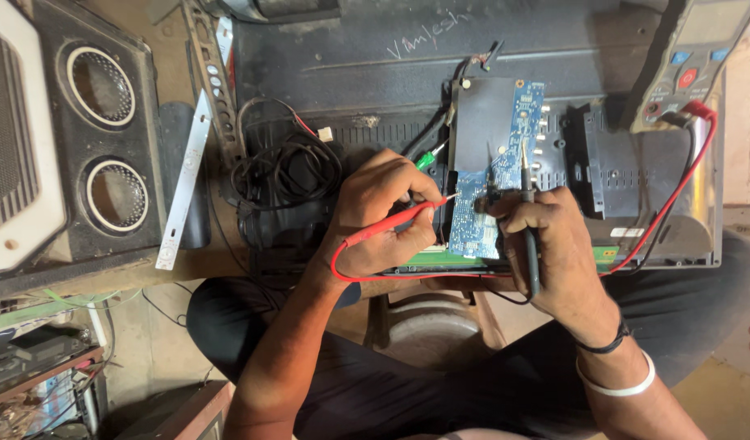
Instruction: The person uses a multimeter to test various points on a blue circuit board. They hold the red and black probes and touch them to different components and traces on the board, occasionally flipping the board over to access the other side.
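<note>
Left hand (375, 216) pinching red probe (395, 222), right hand (550, 244) fisted around black probe (528, 220)

Left hand (383, 213), right hand (554, 244): closed pinching grips.

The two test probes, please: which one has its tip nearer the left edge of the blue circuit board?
The red probe in the left hand; its tip meets the blue circuit board at the left edge, while the black probe in the right hand points mid-board.

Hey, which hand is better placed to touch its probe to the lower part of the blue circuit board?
Probably the left hand: its red probe tip already sits at the lower edge of the blue circuit board. The right hand holds the black probe pointing higher up the board.
</note>
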